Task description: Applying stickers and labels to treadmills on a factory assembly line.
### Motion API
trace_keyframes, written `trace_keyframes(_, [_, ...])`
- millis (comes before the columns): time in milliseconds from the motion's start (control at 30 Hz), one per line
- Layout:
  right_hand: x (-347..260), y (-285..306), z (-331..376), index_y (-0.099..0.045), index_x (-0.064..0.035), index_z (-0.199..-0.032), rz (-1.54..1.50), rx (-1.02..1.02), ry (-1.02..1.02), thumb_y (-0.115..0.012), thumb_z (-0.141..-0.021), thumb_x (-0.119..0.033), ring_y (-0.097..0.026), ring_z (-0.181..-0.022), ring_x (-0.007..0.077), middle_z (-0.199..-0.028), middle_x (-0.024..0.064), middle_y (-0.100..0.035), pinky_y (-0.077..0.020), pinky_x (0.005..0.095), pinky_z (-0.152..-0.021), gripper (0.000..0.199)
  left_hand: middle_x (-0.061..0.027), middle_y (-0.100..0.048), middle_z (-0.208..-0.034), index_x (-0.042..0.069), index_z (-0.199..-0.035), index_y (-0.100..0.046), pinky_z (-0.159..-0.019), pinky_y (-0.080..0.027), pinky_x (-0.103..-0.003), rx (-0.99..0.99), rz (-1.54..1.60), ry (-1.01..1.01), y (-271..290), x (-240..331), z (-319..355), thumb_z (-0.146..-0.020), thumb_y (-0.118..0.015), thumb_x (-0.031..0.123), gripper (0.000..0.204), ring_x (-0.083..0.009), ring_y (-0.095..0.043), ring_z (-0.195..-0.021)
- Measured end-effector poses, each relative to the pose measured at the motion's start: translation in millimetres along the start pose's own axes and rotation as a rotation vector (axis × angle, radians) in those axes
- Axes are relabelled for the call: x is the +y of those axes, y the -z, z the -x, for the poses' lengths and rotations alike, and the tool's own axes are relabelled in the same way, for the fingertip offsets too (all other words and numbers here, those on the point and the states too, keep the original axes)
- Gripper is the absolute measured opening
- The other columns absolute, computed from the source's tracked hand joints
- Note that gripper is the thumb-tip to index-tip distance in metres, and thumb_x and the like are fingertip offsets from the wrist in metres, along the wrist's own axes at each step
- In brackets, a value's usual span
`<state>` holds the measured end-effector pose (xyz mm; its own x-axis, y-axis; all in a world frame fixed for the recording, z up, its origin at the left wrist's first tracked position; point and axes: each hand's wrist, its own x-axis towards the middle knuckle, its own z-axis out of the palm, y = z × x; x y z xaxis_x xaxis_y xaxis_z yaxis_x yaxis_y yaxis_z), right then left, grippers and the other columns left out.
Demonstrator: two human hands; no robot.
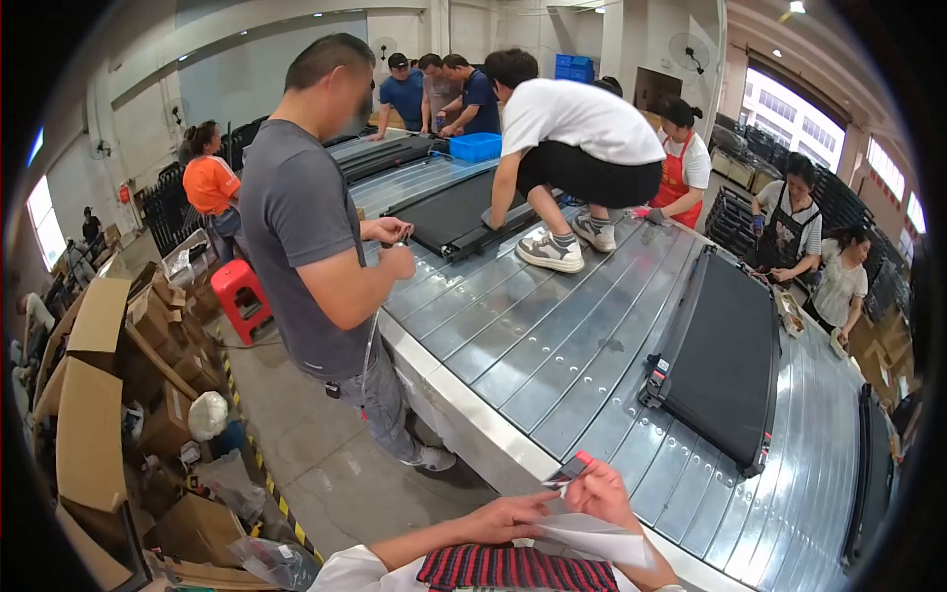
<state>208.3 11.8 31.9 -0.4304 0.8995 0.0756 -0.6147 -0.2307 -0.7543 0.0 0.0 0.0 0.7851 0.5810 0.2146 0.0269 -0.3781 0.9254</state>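
Observation:
Both my hands are close together at the lower middle, in front of the metal-topped table's near edge. My right hand [604,496] pinches a small red and grey piece [579,462], apparently with thin wires or prongs at its side. Beside it, my left hand [508,517] reaches in with its fingers bent together near the piece; what lies between those fingertips is too small to make out. A thin white sheet or bag [594,539] hangs under my right hand and against the left fingers. Red and black striped cloth [518,567] shows below my hands.
The slatted metal table [552,365] carries long black panels [725,360]. A person in white [582,128] crouches on it. At left stands a person in grey [306,207], near a red stool [240,299] and cardboard boxes [99,434]. Several people work around the far and right edges.

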Motion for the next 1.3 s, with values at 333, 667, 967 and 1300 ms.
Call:
trace_keyframes(333, [13.1,-53.1,34.4,-0.05,-0.0011,-0.093,0.054,0.017,-0.131,-0.048,-0.084,-0.01,-0.052,-0.064,0.0116,-0.074,0.0097,-0.057,-0.041,0.0211,-0.055,0.013,-0.0084,-0.058,-0.083,0.01,-0.1,-0.059,-0.07,-0.044,-0.029,-0.042,0.02,0.108,-16.1,42.3,15.0,-0.082,-0.055,0.028,0.025,-0.0178,-0.056,-0.078])
trace_keyframes(667, [-35.7,6.3,94.5,-0.048,-0.0052,-0.099,0.171,0.133,-0.011,-0.048,-0.085,-0.011,-0.05,-0.057,0.0062,-0.069,0.004,-0.055,-0.0353,0.0162,-0.044,0.016,-0.0084,-0.06,-0.084,0.008,-0.095,-0.06,-0.07,-0.046,-0.028,-0.109,-0.072,-0.043,-80.8,43.2,-66.6,-0.078,-0.06,0.021,0.021,-0.0196,-0.059,-0.079])
trace_keyframes(967, [-81.8,130.3,175.3,-0.051,-0.0052,-0.097,0.047,0.444,0.17,-0.049,-0.083,-0.012,-0.049,-0.053,0.0068,-0.067,0.0034,-0.056,-0.0355,0.0181,-0.045,0.016,-0.0073,-0.061,-0.095,0.002,-0.097,-0.058,-0.079,-0.043,-0.024,-0.298,0.14,0.157,-175.1,47.7,-160.0,-0.08,-0.056,0.008,0.017,-0.014,-0.056,-0.09])
trace_keyframes(1300, [-56.9,285.6,241.4,-0.05,-0.0068,-0.076,-0.194,0.753,0.089,-0.051,-0.084,-0.017,-0.046,-0.047,0.0083,-0.057,0.0013,-0.048,-0.0354,0.0187,-0.042,0.013,-0.0073,-0.062,-0.086,0.003,-0.101,-0.056,-0.075,-0.043,-0.022,-0.341,0.065,0.271,-215.8,50.6,-200.8,-0.082,-0.055,0.011,0.021,-0.0098,-0.056,-0.083])
